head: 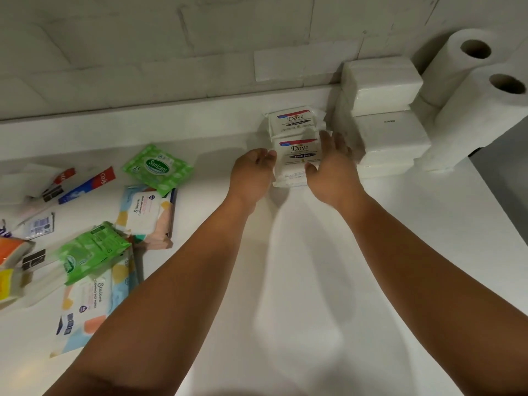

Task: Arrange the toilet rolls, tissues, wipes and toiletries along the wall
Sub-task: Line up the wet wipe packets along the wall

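Squaring up the Dove packs (298, 151) beside the wall (171, 52), just left of the white tissue stacks (391, 135).

Right hand (331, 167): fingers straight, palm flat against the right side of the front Dove stack. No curl round it.

Left hand (253, 175): fingers loosely bent, tips at the left edge of the same stack. Pinch or bare touch: cannot tell.

Step, as judged: wall row partly built, with rolls, tissues and Dove in place at the right end. Loose pile at the left of the counter (314, 281) not yet moved.

Next move, as judged: letting go of the Dove stack without tipping it, then reaching left for the nearest wipes pack and setting it against the wall on the free side of the Dove. Soft packs, so likely to slump if stood on edge; flat stacking safer.

Counted:
- paper rolls (468, 61): two cores visible, apparently on lower rolls; total unclear
- tissue stacks: two, packs per stack unclear
- Dove labels: two visible, with more white packs under the front one; number hidden
- green Sanicare packs (158, 167): two
- Stalove wipes packs (145, 212): two at least
- toothpaste boxes (88, 185): two
- small items at the far left edge: too cut off to count
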`<action>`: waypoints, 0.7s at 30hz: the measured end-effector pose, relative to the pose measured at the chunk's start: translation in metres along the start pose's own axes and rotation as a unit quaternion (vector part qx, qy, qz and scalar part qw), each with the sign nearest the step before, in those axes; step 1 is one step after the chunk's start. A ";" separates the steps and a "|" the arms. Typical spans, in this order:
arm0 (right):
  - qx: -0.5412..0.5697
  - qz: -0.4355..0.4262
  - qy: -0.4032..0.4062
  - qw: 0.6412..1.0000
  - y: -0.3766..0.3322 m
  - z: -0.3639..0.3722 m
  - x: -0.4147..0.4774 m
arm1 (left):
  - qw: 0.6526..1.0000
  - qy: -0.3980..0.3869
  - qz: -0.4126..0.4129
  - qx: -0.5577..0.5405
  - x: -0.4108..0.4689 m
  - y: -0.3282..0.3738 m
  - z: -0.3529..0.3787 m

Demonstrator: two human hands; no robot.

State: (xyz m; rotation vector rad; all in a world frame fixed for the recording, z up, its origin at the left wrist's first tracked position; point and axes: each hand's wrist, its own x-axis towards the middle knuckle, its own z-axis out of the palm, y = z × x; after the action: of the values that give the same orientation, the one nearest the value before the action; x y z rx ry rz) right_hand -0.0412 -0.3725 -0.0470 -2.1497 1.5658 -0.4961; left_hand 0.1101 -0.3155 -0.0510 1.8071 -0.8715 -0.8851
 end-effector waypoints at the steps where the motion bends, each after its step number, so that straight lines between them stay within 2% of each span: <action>1: -0.018 -0.008 0.011 1.000 -0.005 0.000 -0.003 | 1.000 0.005 0.000 0.001 -0.003 -0.001 -0.006; 5: -0.013 -0.078 0.061 0.995 -0.029 0.000 -0.018 | 1.000 0.024 0.006 0.007 -0.016 -0.008 -0.031; 11: 0.105 -0.143 0.097 0.979 -0.084 0.025 -0.045 | 0.995 0.057 0.060 0.057 -0.034 -0.023 -0.093; 14: 0.144 -0.140 0.072 0.977 -0.112 0.044 -0.057 | 0.993 0.063 0.076 0.071 -0.038 -0.033 -0.129; 17: 0.170 -0.104 0.014 0.980 -0.143 0.068 -0.070 | 0.991 0.064 0.076 0.094 -0.038 -0.045 -0.169; 21: 0.162 -0.056 -0.056 0.984 -0.175 0.097 -0.078 | 0.981 0.070 0.072 0.163 -0.028 -0.061 -0.213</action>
State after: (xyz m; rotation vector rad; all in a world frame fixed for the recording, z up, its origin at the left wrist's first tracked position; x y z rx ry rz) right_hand 0.1258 -0.2384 -0.0369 -1.9844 1.2145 -0.6083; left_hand 0.2891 -0.1832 -0.0329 2.0279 -1.0891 -0.5384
